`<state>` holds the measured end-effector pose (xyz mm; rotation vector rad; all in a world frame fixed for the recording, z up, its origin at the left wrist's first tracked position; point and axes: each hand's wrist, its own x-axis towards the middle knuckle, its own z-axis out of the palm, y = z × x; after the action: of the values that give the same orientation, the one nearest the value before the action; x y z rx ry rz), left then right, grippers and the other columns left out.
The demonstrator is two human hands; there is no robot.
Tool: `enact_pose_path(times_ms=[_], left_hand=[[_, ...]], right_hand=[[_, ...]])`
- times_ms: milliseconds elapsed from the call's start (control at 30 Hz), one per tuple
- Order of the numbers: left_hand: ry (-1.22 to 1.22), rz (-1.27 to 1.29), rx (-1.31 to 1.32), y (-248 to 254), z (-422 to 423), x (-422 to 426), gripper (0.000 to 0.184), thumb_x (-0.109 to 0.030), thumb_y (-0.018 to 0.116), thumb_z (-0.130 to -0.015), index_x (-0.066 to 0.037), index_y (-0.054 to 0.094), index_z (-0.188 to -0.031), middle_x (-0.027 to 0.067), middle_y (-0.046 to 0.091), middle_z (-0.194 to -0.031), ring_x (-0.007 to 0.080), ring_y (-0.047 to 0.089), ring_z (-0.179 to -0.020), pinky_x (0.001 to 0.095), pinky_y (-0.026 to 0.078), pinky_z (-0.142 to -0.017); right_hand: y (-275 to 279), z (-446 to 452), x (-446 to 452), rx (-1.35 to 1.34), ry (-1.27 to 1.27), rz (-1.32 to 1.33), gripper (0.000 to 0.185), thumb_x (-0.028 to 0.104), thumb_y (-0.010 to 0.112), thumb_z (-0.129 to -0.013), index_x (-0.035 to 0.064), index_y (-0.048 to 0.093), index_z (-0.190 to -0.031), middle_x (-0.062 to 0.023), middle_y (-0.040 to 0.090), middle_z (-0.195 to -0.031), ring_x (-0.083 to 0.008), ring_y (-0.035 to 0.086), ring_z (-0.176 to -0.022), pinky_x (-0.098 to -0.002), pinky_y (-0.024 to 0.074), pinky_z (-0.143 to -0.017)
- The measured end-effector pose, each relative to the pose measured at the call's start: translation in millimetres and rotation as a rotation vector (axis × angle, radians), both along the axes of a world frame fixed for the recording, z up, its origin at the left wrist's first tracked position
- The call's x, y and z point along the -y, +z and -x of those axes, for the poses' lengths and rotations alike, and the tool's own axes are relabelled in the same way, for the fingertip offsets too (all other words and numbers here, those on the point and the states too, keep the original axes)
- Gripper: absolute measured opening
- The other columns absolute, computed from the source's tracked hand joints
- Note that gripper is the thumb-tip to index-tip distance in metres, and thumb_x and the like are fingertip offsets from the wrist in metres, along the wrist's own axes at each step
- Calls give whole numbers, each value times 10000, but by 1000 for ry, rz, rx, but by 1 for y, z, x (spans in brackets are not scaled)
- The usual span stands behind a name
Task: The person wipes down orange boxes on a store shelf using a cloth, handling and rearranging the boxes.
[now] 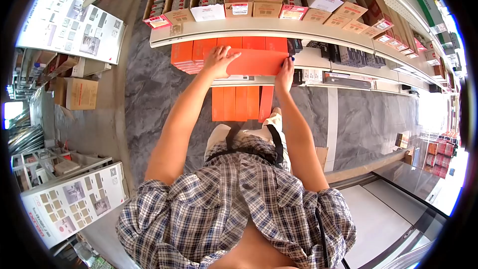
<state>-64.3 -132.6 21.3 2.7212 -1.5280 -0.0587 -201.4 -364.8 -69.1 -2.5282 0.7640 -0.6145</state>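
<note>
A long flat orange box [259,63] is held level between my two hands, in front of a lower shelf. My left hand [219,62] grips its left end, fingers over the top edge. At the opposite end, my right hand [285,73] clasps the corner. Behind it, a row of similar orange boxes [183,54] stands on the shelf, partly hidden by the held box and my left hand. Below, on the floor near my feet, several more orange boxes [235,103] stand side by side, the rightmost one slightly tilted.
Above runs a white shelf [209,32] with open cartons [209,0] of small packs. Dark boxes [348,55] sit on the lower shelf to the right. A glass-topped counter [408,184] is at lower right. Display boards [74,20] and a cardboard carton [81,93] stand at left.
</note>
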Motion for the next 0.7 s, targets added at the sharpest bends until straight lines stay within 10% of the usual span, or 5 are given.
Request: enact_pose_path(times_ms=[267,367,400,500,700], left_hand=[[-107,225,103,-33,15,-21,852,-309,744,-559,-238,375,-1323,165,369,-1251,331,350,-1177,460,282,-980],[-26,249,80,-10,54,-32,844,-315,759,-534,-196,418,-1296,181,361,-1227,326,372,-1140,453,308,-941],[-34,245,76,-6,65,-38,844,-315,759,-534,-196,418,-1296,181,361,-1227,326,372,-1140,453,308,-941],[6,163,5,-4,94,-52,820,-320,757,-541,-187,430,-1281,184,351,-1239,333,358,-1150,462,292,-958],[67,160,32,-27,175,-50,827,-340,750,-552,-170,408,-1286,194,371,-1226,335,371,-1139,469,282,-961]], right_hand=[[45,27,-103,173,282,-326,212,33,467,-807,6,540,-1005,-185,538,-1119,-316,462,-1137,-418,380,-933],[62,57,-123,250,-147,-929,159,125,487,-836,20,548,-939,-162,589,-753,-256,604,-580,-359,487,-545],[40,66,-118,234,-224,-762,196,194,507,-852,13,566,-898,-162,581,-714,-234,579,-478,-341,457,-429],[40,95,-106,-15,-448,-1495,304,329,557,-847,44,579,-950,-78,571,-706,-199,566,-518,-326,484,-490],[12,132,-113,78,-246,-1976,335,362,655,-795,60,575,-915,-73,598,-755,-209,607,-594,-351,530,-536]])
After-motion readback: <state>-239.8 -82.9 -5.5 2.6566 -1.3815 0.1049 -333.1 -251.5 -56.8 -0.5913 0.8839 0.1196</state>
